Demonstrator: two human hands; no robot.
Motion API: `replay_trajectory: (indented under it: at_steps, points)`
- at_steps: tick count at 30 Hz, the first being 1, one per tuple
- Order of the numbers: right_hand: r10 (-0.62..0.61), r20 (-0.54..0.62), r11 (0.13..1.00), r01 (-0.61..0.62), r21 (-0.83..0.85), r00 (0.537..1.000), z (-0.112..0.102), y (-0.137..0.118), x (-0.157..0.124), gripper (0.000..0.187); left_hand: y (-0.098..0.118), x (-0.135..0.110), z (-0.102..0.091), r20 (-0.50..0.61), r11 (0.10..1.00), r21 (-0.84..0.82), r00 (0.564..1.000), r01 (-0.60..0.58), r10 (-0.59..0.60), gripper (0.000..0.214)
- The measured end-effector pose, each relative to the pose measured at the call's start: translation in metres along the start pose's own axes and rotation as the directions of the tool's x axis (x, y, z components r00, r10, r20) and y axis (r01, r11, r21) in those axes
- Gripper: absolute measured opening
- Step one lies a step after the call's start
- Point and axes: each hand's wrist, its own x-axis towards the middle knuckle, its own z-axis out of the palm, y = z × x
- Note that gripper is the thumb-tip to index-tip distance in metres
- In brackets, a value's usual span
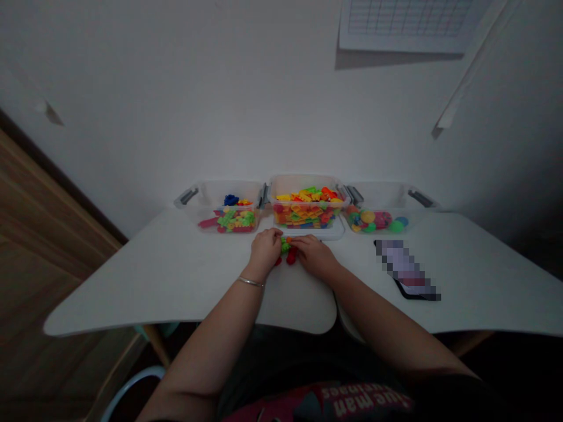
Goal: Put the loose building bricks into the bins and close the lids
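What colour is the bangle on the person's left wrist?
The bangle looks silver in the head view.

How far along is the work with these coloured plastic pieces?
Done: little shows, only a small cluster of green and red pieces out on the white table. In hand: the left hand and right hand meet on that cluster. Left: the three clear bins hold many pieces.

At 6 o'clock on my feed, the shirt lettering (365,398) runs upside down in pale letters on a dark red patch. I can read "man"; the letters around it are cut off or too soft to be sure of. At 1 o'clock, the wall chart (409,20) shows a printed grid, too blurred to read. At 4 o'clock, the phone (407,271) is pixelated, with nothing legible.
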Motion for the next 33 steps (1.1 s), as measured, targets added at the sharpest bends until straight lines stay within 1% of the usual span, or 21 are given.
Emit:
replay_trajectory:
  at_steps: [5, 9, 12, 16, 20, 23, 25, 27, 29, 31, 33]
  points:
    - [0.077, 0.011, 0.997, -0.077, -0.019, 0.997, -0.003, 0.002, -0.003, 0.033, 0.000, -0.001, 0.000, 0.016, 0.997, 0.030, 0.997, -0.077, 0.077, 0.027]
    - [0.150, 0.020, 0.987, -0.148, -0.063, 0.989, -0.003, 0.004, -0.003, 0.025, 0.002, -0.002, -0.001, 0.062, 0.985, 0.039, 0.985, -0.165, 0.163, 0.025]
    - [0.191, 0.009, 0.977, -0.189, -0.095, 0.982, -0.003, 0.006, -0.003, 0.022, 0.002, -0.002, 0.000, 0.080, 0.978, 0.041, 0.976, -0.205, 0.201, 0.023]
    - [0.215, -0.002, 0.971, -0.214, -0.105, 0.977, -0.003, 0.008, -0.003, 0.019, 0.001, -0.002, 0.001, 0.097, 0.972, 0.049, 0.970, -0.230, 0.225, 0.021]
    - [0.203, -0.023, 0.976, -0.204, -0.070, 0.979, -0.003, 0.009, -0.003, 0.019, 0.000, -0.003, 0.001, 0.096, 0.967, 0.054, 0.965, -0.250, 0.244, 0.020]
    - [0.179, -0.116, 0.984, -0.181, 0.000, 0.977, -0.010, 0.009, 0.000, 0.019, 0.001, -0.005, 0.002, 0.066, 0.967, 0.076, 0.969, -0.244, 0.239, 0.019]
    - [0.157, -0.237, 0.988, -0.148, 0.052, 0.959, -0.020, 0.009, 0.004, 0.021, 0.001, -0.006, 0.002, 0.017, 0.971, 0.096, 0.976, -0.219, 0.218, 0.020]
    - [0.125, -0.380, 0.991, -0.097, 0.092, 0.916, -0.035, 0.009, 0.009, 0.021, 0.002, -0.007, 0.003, -0.017, 0.975, 0.103, 0.979, -0.199, 0.202, 0.023]
    - [0.103, -0.505, 0.993, -0.055, 0.108, 0.857, -0.052, 0.009, 0.014, 0.019, 0.001, -0.007, 0.003, -0.003, 0.974, 0.098, 0.979, -0.204, 0.205, 0.024]
    - [0.113, -0.585, 0.992, -0.060, 0.110, 0.803, -0.068, 0.009, 0.018, 0.018, 0.001, -0.007, 0.003, 0.034, 0.972, 0.093, 0.976, -0.216, 0.214, 0.022]
    - [0.138, -0.623, 0.990, -0.083, 0.117, 0.770, -0.081, 0.010, 0.024, 0.018, 0.001, -0.007, 0.002, 0.061, 0.972, 0.093, 0.975, -0.218, 0.213, 0.021]
